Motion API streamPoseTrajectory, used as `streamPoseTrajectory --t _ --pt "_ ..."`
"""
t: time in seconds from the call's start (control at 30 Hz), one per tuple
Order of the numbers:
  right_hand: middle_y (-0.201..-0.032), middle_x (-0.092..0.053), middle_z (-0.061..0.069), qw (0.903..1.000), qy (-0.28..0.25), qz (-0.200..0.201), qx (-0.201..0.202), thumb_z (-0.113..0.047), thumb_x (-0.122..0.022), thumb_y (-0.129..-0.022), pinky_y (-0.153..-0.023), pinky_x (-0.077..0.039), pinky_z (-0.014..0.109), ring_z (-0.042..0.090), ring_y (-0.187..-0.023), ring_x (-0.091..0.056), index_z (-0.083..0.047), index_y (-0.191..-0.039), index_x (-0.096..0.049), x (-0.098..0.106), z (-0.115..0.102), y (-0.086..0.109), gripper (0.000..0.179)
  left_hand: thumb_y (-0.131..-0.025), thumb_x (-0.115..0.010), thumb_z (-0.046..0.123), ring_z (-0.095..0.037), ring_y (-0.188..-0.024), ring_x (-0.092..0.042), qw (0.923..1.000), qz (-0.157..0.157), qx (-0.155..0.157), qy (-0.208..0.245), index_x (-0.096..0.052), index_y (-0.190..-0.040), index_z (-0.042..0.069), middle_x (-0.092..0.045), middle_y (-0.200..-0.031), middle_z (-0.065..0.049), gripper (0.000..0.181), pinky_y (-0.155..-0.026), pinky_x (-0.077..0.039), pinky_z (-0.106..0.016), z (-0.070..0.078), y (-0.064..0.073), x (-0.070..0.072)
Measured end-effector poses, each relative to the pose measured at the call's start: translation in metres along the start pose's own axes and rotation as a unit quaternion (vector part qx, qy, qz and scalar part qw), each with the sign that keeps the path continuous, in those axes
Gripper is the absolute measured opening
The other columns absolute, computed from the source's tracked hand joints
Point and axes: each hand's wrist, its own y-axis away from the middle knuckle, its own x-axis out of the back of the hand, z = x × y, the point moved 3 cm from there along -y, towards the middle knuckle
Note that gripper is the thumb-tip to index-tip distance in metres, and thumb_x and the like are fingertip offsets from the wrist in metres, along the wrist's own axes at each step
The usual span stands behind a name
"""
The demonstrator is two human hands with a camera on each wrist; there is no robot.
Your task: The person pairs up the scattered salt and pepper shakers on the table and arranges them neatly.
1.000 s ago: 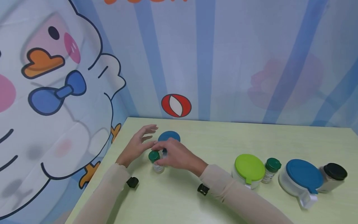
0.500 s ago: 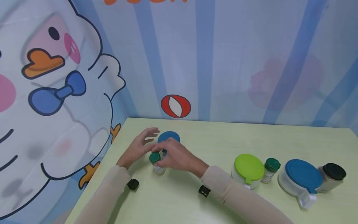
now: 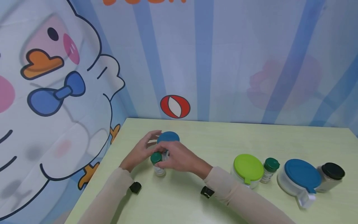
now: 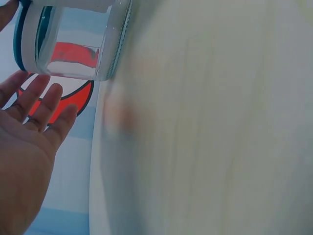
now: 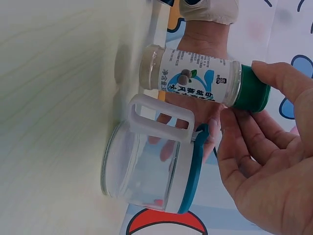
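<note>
My right hand (image 3: 180,158) pinches the green cap of a small clear spice bottle (image 5: 195,76), thumb on one side and fingertips on the other. The bottle has a white label and stands upright, its base close over the table. Just behind it is a clear jar (image 5: 146,166) with a white handle and a blue lid (image 3: 168,136), partly hidden by the right hand in the head view. My left hand (image 3: 139,153) reaches toward the left side of the jar, fingers spread and nearly straight, near the lid in the left wrist view.
On the right of the pale table (image 3: 195,193) stand a green-lidded jar (image 3: 248,168), another green-capped bottle (image 3: 270,169), a blue-lidded jar with a handle (image 3: 302,175) and a black-capped jar (image 3: 332,176). A printed cloth backdrop (image 3: 232,62) rises behind the table.
My left hand has moved slightly right, closer to the blue-lidded jar. My right hand and the spice bottle have shifted a little toward the front.
</note>
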Motion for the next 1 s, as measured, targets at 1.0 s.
streamPoseTrajectory --t 1.0 --pt "-0.108 -0.071 -0.005 0.9991 -0.033 0.014 -0.021 -0.020 -0.078 -0.090 -0.090 -0.059 0.035 0.011 -0.099 -0.065 -0.013 -0.123 -0.072 0.026 0.020 0.034 0.034 -0.088 -0.078 0.045 -0.033 -0.153 -0.020 0.9978 0.021 0.063 -0.009 -0.016 -0.161 0.021 -0.017 -0.168 -0.006 0.098 -0.119 -0.028 -0.060 0.014 -0.009 -0.034"
